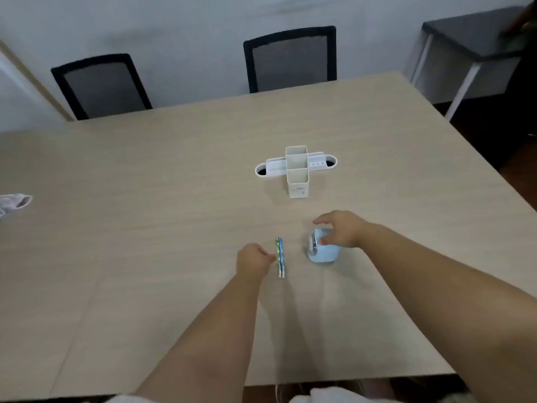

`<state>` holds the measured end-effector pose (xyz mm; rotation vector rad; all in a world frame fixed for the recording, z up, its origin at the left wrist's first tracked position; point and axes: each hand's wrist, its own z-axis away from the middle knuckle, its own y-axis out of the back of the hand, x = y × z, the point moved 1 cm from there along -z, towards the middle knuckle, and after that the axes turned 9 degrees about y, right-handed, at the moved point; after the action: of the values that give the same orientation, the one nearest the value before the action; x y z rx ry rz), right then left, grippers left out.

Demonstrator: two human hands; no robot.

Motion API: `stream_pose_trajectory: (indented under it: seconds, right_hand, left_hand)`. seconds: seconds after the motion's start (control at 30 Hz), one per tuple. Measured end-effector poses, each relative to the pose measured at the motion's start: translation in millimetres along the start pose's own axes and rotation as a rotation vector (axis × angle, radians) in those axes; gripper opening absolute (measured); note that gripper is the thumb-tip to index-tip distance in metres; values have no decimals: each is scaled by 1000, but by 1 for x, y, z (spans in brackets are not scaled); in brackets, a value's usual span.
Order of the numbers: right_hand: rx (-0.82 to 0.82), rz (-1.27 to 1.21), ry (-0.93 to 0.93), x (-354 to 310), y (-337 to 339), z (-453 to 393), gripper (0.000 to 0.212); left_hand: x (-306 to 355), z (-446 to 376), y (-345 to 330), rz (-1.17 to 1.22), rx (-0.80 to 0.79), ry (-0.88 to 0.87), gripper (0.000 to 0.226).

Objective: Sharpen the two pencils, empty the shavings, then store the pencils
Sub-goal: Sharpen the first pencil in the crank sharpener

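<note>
Far to the left of the two pencils (280, 257), a small pale crumpled thing (14, 202) lies at the edge of the light wooden table (145, 199). The left hand (253, 260) sits just left of the pencils, its fingers curled inward with the fingertips at or against their left side; whether it actually pinches them cannot be told. The pencils lie flat, side by side and touching, pointing away from the person. Just right of the pencils stands the pale blue sharpener (321, 247). The right hand (340, 229) rests on the sharpener's top right, fingers spread and loosely bent over it, the index finger stretched out above. Beyond the pencils, further up the table, stands the white pen holder (297, 171), well apart from both hands. Two black chairs (290, 58) stand behind the table's far edge.
</note>
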<state>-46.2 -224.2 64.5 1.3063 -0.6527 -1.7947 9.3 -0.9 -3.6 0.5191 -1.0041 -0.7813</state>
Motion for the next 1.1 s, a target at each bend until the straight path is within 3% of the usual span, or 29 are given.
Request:
stream_pose_trajectory:
  seconds: [0.23, 0.43, 0.6, 0.73, 0.9, 1.0, 1.1]
  right_hand:
    - [-1, -12, -5, 13, -10, -1, 45]
    - [5, -38, -7, 15, -10, 0, 42]
    - [4, -39, 12, 16, -10, -1, 48]
    - [-38, 48, 59, 18, -14, 0, 71]
    - [12, 93, 95, 27, -22, -3, 68]
    - [26, 68, 101, 32, -23, -5, 68]
    - [37, 49, 118, 36, -23, -7, 68]
  left_hand:
    - [-14, -7, -14, 38, -36, 87, 38]
    - [-20, -10, -15, 46, -46, 81, 20]
    - [-18, -8, -13, -68, 10, 11, 21]
    - [-20, -10, -11, -291, 26, -9, 19]
    - [-23, -2, 7, -130, 57, 31, 13]
    - [-24, 4, 18, 17, 73, -130, 18]
    - [-21, 7, 18, -87, 56, -359, 20]
